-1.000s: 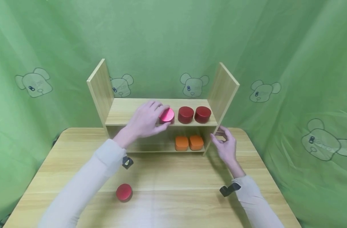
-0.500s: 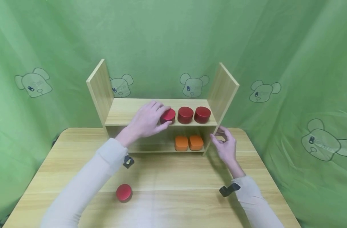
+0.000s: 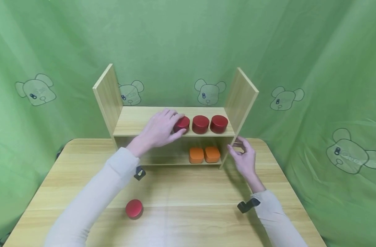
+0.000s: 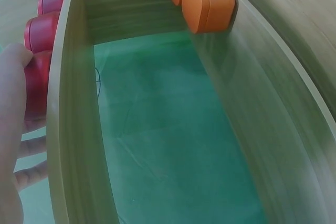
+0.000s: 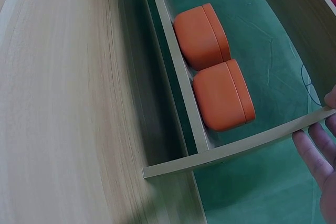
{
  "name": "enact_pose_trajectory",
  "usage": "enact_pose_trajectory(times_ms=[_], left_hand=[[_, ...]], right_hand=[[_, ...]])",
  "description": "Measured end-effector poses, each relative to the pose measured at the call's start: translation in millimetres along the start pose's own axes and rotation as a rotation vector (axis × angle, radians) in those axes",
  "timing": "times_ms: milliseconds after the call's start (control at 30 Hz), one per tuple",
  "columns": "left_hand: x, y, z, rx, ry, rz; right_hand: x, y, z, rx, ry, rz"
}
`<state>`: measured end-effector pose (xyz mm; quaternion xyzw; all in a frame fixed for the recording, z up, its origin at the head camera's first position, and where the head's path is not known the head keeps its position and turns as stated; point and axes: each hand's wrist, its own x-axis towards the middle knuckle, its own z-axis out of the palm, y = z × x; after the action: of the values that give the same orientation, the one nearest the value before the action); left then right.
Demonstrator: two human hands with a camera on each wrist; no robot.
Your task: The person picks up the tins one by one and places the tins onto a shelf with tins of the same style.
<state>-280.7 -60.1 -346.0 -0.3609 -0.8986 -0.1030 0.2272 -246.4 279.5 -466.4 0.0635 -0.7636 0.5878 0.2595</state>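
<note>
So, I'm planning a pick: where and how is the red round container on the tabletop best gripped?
Probably by the curved side wall of the red round container, pinched from opposite sides, coming down from above: it rests flat on the tabletop, low, its flat top facing up, nothing touching its sides.

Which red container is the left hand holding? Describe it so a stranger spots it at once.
Find the wooden shelf unit on the table. Along its upper board is a row of three round red containers. Yours is the leftmost container in the head view, the only one gripped by the left hand.
</note>
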Motion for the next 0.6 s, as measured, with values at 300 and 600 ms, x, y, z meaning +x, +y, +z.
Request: enact_pose_trajectory(times_ms=[300,600], left_hand=[[0.7,-1.3,-1.3,-0.004,-0.027,-0.009],[-1.6,-1.6,-3.0,-0.023,-0.037,-0.031]], right_hand=[[0,0,1.3,-0.008,0.001,0.029],[-7,-29,3.7,-0.003,-0.008,0.012]])
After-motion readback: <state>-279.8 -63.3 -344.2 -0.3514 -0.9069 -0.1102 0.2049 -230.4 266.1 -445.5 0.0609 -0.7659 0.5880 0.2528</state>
